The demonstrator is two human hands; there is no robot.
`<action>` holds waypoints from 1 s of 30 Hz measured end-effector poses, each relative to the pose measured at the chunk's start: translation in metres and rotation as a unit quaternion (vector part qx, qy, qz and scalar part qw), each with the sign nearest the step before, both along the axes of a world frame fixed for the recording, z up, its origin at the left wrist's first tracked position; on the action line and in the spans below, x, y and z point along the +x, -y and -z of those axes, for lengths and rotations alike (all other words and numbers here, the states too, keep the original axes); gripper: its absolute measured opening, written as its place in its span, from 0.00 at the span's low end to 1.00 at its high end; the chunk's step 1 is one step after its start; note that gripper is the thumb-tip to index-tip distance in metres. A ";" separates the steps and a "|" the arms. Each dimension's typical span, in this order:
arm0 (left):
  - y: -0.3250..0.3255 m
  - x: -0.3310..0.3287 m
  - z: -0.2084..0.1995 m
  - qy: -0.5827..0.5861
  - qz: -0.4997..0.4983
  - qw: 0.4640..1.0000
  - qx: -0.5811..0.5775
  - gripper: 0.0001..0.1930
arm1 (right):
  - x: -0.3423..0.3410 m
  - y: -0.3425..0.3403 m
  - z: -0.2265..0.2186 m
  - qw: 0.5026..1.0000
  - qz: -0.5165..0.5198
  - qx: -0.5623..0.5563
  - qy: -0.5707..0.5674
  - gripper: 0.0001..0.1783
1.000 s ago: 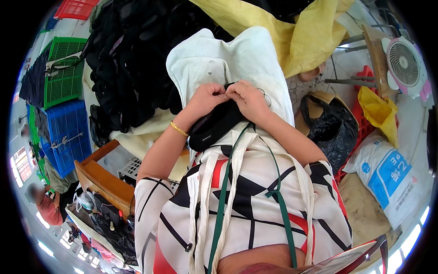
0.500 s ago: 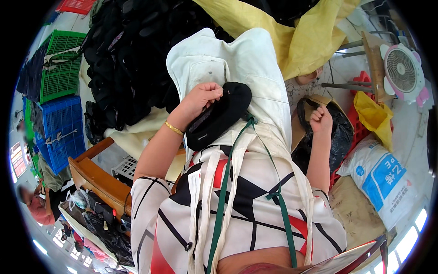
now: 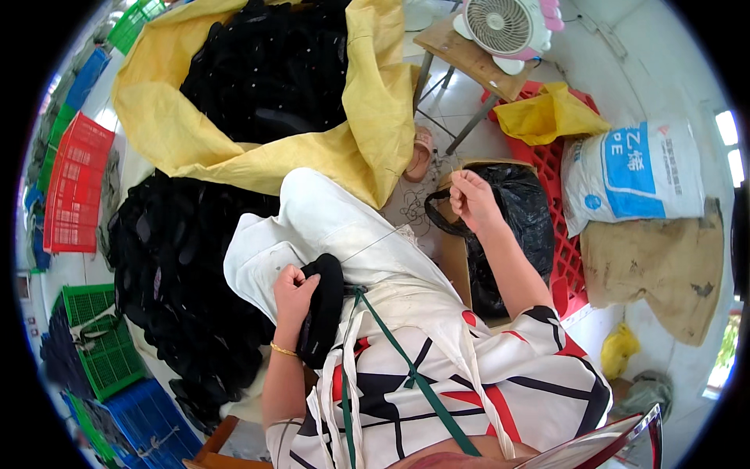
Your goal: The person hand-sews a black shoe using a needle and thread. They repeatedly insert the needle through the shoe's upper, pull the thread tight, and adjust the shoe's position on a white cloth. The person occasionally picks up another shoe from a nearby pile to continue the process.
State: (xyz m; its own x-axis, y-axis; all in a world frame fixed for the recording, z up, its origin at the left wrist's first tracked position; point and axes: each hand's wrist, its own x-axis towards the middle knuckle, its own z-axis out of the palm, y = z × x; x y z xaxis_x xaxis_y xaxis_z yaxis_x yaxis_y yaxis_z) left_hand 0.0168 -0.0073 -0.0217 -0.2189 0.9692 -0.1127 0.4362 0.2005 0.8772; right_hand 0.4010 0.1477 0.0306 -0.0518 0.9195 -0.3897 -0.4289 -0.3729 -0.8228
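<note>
Shoe, black, soft and matt, with a rounded end and a long, narrow outline, stands in the grip of the left hand, against the lap. That hand is curled nearly into a fist, thumb and bent fingers pinching the shoe's edge; its forearm comes up almost straight from below, a twisted golden bracelet round the wrist. The right hand is held up farther out and well apart from the left, forearm slanting inward, fingers folded and thumb pressed to the forefinger. Whatever its fingertips pinch is too small to tell. A thin dark thread slants from near the shoe toward the right hand; its far end is lost to sight.

Under and beyond the left hand spreads the apron, white creased cloth over the knees. To that hand's left lies a heap of black, rounded, soft pieces; ahead of it slumps a sack of crinkled yellow sheeting. Just beside the right hand sits a glossy, wrinkled black bag in a brown carton, with a latticed red crate farther right.
</note>
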 end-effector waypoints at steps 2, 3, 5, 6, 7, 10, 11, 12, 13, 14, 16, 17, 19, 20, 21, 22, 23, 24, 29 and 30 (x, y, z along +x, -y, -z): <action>-0.003 0.007 0.005 0.011 -0.005 0.999 0.032 0.15 | 0.006 0.002 -0.027 0.998 0.023 0.056 -0.008 0.05; -0.001 0.011 0.006 0.018 -0.014 0.999 0.047 0.15 | 0.009 0.002 -0.044 0.995 0.044 0.088 -0.014 0.05; 0.005 0.004 0.003 -0.055 -0.012 0.998 0.027 0.16 | 0.013 0.004 -0.080 0.982 0.079 0.157 -0.072 0.04; 0.010 0.000 0.002 -0.092 -0.019 0.996 0.011 0.18 | 0.017 0.005 -0.098 0.969 0.094 0.192 -0.124 0.03; 0.011 -0.001 0.003 -0.116 -0.016 0.993 0.011 0.20 | 0.016 0.010 -0.112 0.963 0.063 0.235 -0.113 0.04; -0.001 -0.004 -0.008 -0.116 0.044 0.992 -0.028 0.18 | 0.011 0.037 -0.141 0.951 -0.001 0.293 -0.103 0.08; -0.001 -0.012 -0.010 -0.119 0.045 0.992 -0.001 0.17 | 0.008 0.042 -0.144 0.938 -0.042 0.320 -0.125 0.09; -0.007 -0.008 -0.021 -0.122 0.053 0.989 0.063 0.15 | 0.008 0.051 -0.153 0.923 -0.070 0.353 -0.135 0.11; -0.014 -0.006 -0.042 -0.111 0.062 0.991 0.039 0.13 | 0.006 0.057 -0.157 0.912 -0.101 0.374 -0.135 0.11; -0.020 0.001 -0.059 -0.146 0.084 0.985 -0.026 0.13 | 0.004 0.064 -0.160 0.897 -0.126 0.403 -0.129 0.11; -0.029 0.015 -0.084 -0.212 0.118 0.958 -0.150 0.14 | -0.003 0.067 -0.162 0.863 -0.199 0.417 -0.205 0.11; -0.026 0.017 -0.081 -0.228 0.144 0.948 -0.167 0.14 | -0.008 0.069 -0.163 0.840 -0.242 0.415 -0.251 0.10; -0.023 0.022 -0.068 -0.257 0.207 0.924 -0.195 0.15 | -0.012 0.058 -0.168 0.767 -0.395 0.414 -0.291 0.08; -0.021 0.018 -0.057 -0.161 0.180 0.948 -0.209 0.14 | -0.013 0.041 -0.173 0.708 -0.502 0.409 -0.282 0.07; -0.019 0.012 -0.048 -0.064 0.153 0.961 -0.221 0.14 | -0.015 0.032 -0.174 0.640 -0.600 0.398 -0.268 0.07; -0.016 0.004 -0.039 0.034 0.125 0.964 -0.230 0.13 | -0.016 0.034 -0.166 0.676 -0.575 0.388 -0.249 0.06; -0.017 -0.001 -0.041 0.149 0.082 0.952 -0.254 0.12 | -0.016 0.041 -0.148 0.712 -0.546 0.377 -0.228 0.06; -0.007 -0.006 -0.039 0.250 0.032 0.934 -0.252 0.11 | -0.021 0.044 -0.128 0.740 -0.524 0.363 -0.216 0.06; 0.005 -0.022 -0.030 0.435 -0.036 0.862 -0.257 0.09 | -0.090 0.050 -0.041 0.846 -0.469 0.204 0.152 0.03; 0.006 -0.025 -0.030 0.435 -0.031 0.860 -0.265 0.09 | -0.108 0.052 -0.024 0.832 -0.456 0.249 0.196 0.04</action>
